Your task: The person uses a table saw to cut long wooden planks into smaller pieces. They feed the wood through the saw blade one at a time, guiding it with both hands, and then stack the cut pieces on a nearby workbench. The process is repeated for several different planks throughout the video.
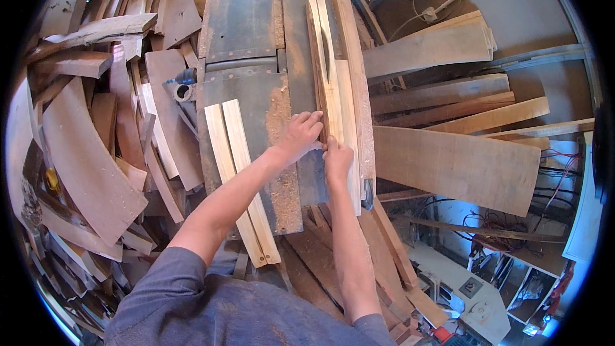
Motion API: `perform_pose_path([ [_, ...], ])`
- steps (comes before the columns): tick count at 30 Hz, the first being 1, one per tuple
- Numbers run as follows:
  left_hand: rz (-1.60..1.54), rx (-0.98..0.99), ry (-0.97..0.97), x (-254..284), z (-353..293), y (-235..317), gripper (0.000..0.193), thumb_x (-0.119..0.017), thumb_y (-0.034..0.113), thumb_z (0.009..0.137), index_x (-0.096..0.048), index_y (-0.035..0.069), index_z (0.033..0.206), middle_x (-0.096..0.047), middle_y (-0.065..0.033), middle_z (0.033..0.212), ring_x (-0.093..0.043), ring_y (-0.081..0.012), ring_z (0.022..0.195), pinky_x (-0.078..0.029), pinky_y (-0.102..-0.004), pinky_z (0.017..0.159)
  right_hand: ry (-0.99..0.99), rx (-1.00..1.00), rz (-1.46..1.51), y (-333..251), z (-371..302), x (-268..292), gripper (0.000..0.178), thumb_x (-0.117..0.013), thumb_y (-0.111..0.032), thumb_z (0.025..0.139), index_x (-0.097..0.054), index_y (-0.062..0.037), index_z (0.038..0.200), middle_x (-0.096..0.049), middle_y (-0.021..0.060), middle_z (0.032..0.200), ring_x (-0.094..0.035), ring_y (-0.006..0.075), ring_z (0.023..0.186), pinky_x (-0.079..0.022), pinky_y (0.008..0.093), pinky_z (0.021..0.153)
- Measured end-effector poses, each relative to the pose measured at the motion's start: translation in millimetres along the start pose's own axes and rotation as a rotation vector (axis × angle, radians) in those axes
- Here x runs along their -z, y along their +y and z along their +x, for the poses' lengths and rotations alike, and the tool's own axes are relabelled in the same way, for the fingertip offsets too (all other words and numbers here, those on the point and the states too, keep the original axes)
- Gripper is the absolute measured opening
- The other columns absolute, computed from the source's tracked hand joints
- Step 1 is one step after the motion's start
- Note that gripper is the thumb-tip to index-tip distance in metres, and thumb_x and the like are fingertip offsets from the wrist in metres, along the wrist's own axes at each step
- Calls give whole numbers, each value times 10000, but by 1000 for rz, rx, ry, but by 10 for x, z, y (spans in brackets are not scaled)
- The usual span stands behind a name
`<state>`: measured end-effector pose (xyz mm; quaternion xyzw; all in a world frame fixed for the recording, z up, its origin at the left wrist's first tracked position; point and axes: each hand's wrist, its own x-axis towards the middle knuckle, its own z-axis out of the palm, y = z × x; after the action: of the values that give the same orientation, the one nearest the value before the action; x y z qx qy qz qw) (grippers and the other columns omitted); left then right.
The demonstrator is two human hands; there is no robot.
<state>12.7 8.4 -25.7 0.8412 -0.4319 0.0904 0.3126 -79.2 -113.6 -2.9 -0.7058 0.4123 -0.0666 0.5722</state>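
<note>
Two pale wooden strips (334,99) lie together lengthwise on the metal machine table (246,115), with a narrow gap between them near the far end. A darker brown face shows along their left side. My left hand (300,131) is closed at that left side, its fingertips on the wood. At the near end my right hand (338,156) is closed round the strips, thumb on top. Another pale strip (347,115) lies just right of them, against a long wooden fence (355,70). To the left, a separate pair of pale strips (242,176) overhangs the table's near edge.
Sawdust (282,154) coats parts of the table, which a slot (243,64) crosses. Offcuts (96,147) pile up at the left. Wide boards (458,163) lean at the right, near loose cables (496,227) and a grey machine (458,288). A blue-black tool (186,77) sits beside the table.
</note>
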Motion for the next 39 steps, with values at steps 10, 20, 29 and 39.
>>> perform_pose_path([
  [10, 13, -17, 3, 16, 121, -145, 540, -884, 303, 621, -645, 23, 1015, -630, -147, 1343, -607, -316, 1156, -489, -443, 947, 8, 140, -292, -118, 150, 141, 336, -634, -236, 970, -703, 9, 751, -643, 135, 643, -587, 251, 575, -454, 410, 577],
  [20, 35, -16, -33, 109, 229, -210, 547, -883, 324, 642, -661, 16, 1035, -639, -156, 1346, -606, -313, 1177, -481, -440, 975, -29, 930, -705, -186, 428, 627, 190, -681, -78, 907, -718, -36, 1089, -665, 188, 925, -659, 396, 890, -539, 482, 787],
  [29, 21, -5, -46, 142, 309, -245, 539, -882, 319, 648, -656, 14, 1032, -636, -155, 1351, -601, -309, 1187, -481, -434, 982, -54, 1029, -761, -135, 723, 577, 104, -716, -82, 911, -725, -45, 1008, -682, 148, 889, -684, 362, 828, -557, 456, 729],
  [39, 27, 16, -64, 133, 357, -346, 528, -875, 328, 677, -645, 19, 1038, -611, -145, 1378, -595, -344, 1204, -487, -465, 998, -94, 1098, -769, -275, 794, 493, 109, -700, -101, 898, -696, -58, 997, -642, 134, 864, -663, 352, 793, -550, 457, 692],
])
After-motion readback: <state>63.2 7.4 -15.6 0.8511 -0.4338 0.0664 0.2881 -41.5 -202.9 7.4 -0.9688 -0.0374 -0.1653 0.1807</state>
